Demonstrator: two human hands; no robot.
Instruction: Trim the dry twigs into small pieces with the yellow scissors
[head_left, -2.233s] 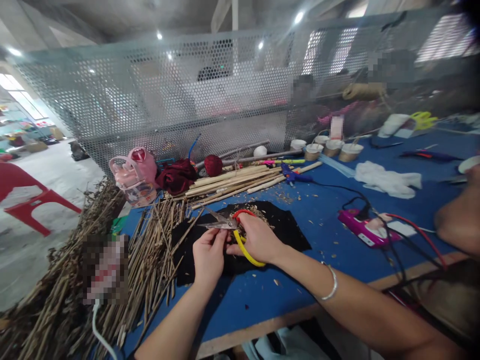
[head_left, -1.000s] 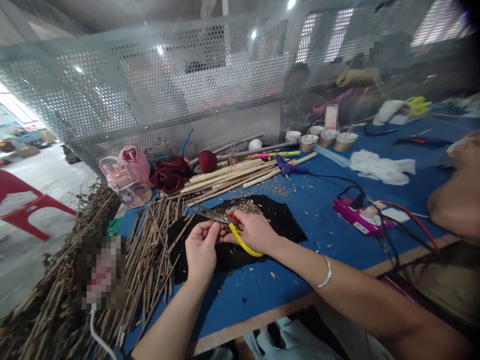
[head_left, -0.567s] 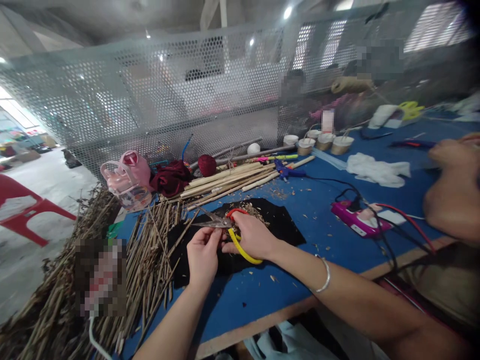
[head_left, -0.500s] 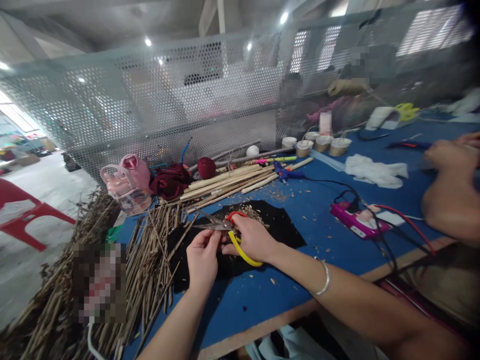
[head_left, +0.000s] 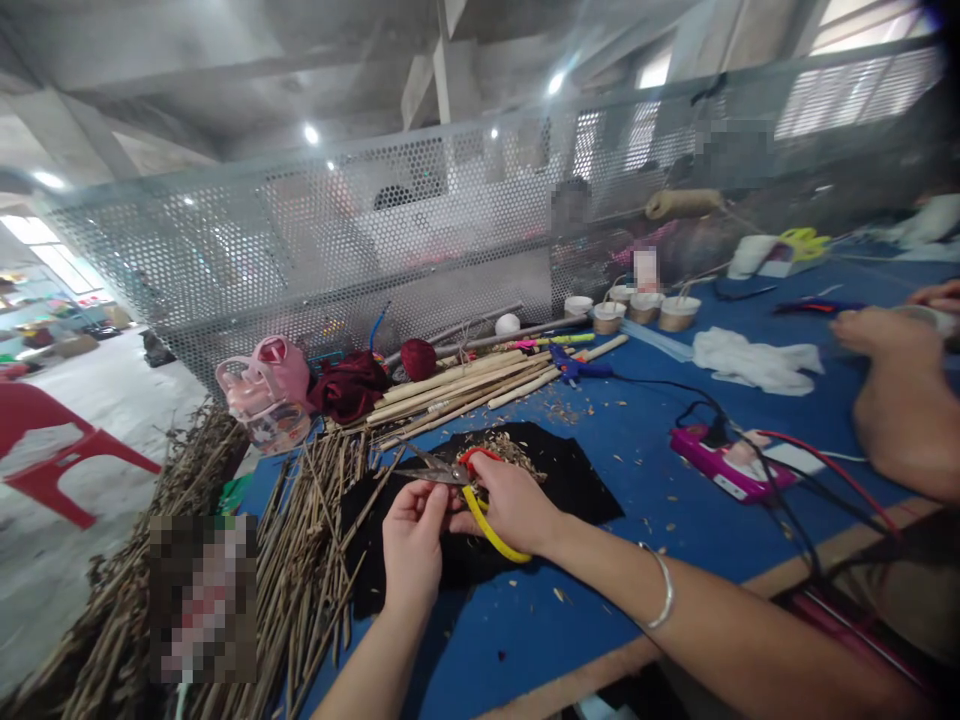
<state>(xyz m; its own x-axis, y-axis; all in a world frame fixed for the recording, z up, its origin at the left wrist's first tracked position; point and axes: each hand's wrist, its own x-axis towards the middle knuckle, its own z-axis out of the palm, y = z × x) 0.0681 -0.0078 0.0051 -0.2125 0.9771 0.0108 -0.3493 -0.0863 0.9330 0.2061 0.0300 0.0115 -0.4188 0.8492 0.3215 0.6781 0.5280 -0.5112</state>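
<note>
My right hand (head_left: 517, 505) is closed around the red and yellow handles of the scissors (head_left: 480, 505). The scissor blades are parted and point left, over a black cloth (head_left: 585, 485). Just under the blades is my left hand (head_left: 412, 535), its thumb and fingers pinched together; what they hold is too small to make out. Small plant cuttings (head_left: 517, 450) lie on the cloth behind my right hand. Many dry brown stems (head_left: 300, 560) are piled left of my left hand, some reaching onto the cloth.
Pale peeled sticks (head_left: 450, 385), a blue glue gun (head_left: 577, 368) and a dark red cloth (head_left: 349, 385) lie behind. Paper cups (head_left: 607, 317) stand near the mesh panel (head_left: 300, 250). At right are a pink power strip (head_left: 727, 465), cables and another person's hands (head_left: 885, 335).
The whole view has tilted upward, so the table sits slightly lower. My hands keep nearly the same pose at the scissors. The other person's hands at right have shifted slightly.
</note>
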